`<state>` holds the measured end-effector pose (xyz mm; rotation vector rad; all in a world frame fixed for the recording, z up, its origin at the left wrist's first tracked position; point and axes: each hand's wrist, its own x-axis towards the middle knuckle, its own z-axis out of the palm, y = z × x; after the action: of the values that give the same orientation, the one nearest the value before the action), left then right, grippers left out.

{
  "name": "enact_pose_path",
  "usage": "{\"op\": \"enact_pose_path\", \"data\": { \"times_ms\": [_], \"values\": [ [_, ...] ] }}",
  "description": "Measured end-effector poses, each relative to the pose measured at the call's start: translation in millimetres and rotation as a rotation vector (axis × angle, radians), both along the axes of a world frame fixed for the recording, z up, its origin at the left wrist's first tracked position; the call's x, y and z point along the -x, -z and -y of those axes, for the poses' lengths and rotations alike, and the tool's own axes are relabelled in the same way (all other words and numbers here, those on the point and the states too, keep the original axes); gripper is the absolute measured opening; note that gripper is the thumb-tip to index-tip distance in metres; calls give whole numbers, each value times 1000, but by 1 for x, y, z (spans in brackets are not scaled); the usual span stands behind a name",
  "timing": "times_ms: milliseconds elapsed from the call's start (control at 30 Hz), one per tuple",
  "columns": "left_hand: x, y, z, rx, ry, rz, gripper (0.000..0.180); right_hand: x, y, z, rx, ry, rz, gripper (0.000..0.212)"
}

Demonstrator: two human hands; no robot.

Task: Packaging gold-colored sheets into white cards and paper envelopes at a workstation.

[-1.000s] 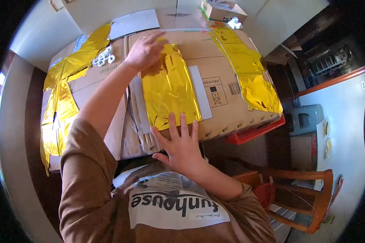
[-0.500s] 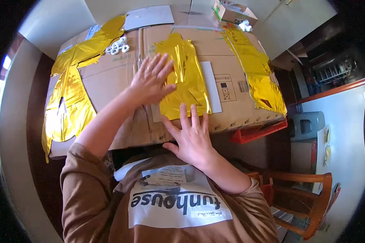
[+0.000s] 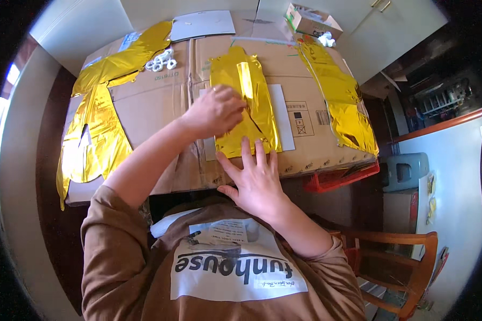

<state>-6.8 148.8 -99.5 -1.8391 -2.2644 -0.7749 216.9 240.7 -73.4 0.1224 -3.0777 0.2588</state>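
A flat gold foil balloon (image 3: 247,80) lies on the cardboard sheet (image 3: 160,107), with a white sheet (image 3: 286,120) partly under it. My left hand (image 3: 218,112) is over the left middle part of this balloon. Its fingers are curled in and closed, and the fingertips are hidden beneath the hand. At the near edge, my right hand (image 3: 256,179) has its fingers spread, with the fingertips resting on the foil. A dark diagonal crease runs across the foil between the two hands.
More flat gold foil pieces lie at the left (image 3: 96,125) and at the right (image 3: 337,93). Several white rings (image 3: 160,61) sit near the far left. A white board (image 3: 202,25) and an open box (image 3: 311,21) are at the back. A wooden chair (image 3: 396,257) stands at lower right.
My left hand has come down and to the right over the foil, and its outstretched fingers have curled in. My right hand has stayed at the near edge.
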Motion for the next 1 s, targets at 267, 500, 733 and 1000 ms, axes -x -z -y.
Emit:
{"op": "enact_pose_path", "data": {
  "times_ms": [267, 500, 733, 1000],
  "values": [
    [-4, -9, 6, -48, 9, 102, 48, 2, -14, -12, 68, -54, -32, 69],
    [-48, -17, 33, -75, -273, -94, 51, 23, -38, -63, 399, -20, -106, 47],
    [-75, 2, 33, 124, -433, -116, 84, 83, 7, -116, -15, -132, -304, 57],
    [-77, 8, 36, 321, -475, -133, 94, 84, 32, -126, -10, -122, -67, 82]
  ]
}}
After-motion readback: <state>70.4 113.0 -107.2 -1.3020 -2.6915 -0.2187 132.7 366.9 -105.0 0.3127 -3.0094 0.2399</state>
